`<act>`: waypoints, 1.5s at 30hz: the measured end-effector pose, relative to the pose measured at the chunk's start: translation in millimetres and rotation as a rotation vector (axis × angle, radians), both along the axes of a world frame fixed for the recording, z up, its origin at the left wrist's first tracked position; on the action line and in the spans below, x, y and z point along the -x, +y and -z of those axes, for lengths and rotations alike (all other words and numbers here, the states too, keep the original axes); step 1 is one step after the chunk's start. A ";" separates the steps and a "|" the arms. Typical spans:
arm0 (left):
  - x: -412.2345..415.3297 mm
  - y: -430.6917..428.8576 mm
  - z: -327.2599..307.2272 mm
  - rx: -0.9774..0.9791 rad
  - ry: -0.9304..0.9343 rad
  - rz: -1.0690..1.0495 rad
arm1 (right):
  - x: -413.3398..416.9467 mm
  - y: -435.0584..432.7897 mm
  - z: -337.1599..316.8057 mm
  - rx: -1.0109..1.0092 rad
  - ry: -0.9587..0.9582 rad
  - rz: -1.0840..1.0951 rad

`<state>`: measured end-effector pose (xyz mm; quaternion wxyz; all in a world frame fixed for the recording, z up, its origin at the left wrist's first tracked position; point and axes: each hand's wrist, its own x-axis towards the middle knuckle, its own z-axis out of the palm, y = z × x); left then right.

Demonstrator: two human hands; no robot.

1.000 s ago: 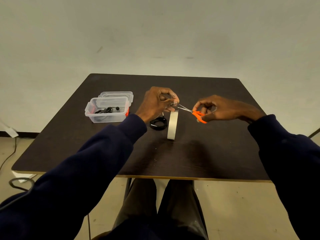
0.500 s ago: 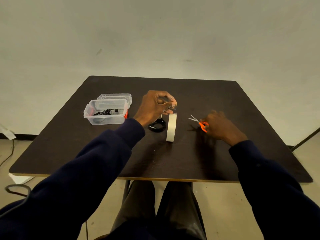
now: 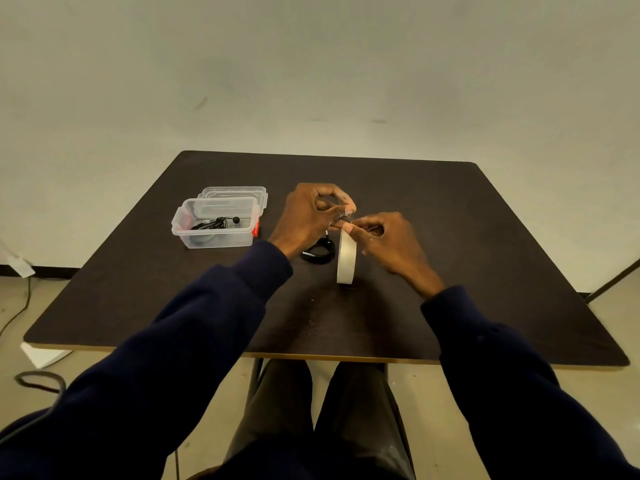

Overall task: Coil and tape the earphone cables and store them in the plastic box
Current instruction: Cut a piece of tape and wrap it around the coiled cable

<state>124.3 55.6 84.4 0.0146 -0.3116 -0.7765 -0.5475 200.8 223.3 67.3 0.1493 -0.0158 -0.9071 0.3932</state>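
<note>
**Black coil untaped, 1 cable boxed**

A short tape strip (image 3: 347, 212) seems to be pinched by the left hand (image 3: 309, 216) above the upright tape roll (image 3: 346, 259). The curled right hand (image 3: 385, 241) meets it there, though its grip cannot be told. 1 coiled earphone cable (image 3: 319, 253) lies on the table (image 3: 485, 258), just left of the roll, judged untaped. Another cable (image 3: 212, 224) is stored in the plastic box (image 3: 194, 239), far left.

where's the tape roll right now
Head view: the tape roll stands on edge on the table, just right of the coiled black cable, beneath where the left hand and right hand meet.
</note>
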 end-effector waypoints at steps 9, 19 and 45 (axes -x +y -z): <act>-6.3 -5.1 -2.0 0.007 -0.021 -0.020 | -4.1 -8.7 4.9 0.092 0.127 0.146; -17.0 -9.9 12.6 -0.001 0.027 -0.085 | -11.2 -19.1 19.9 0.005 0.372 0.197; -49.6 -21.2 29.4 -0.152 -0.199 -0.176 | -28.2 -48.9 18.8 0.440 0.096 0.404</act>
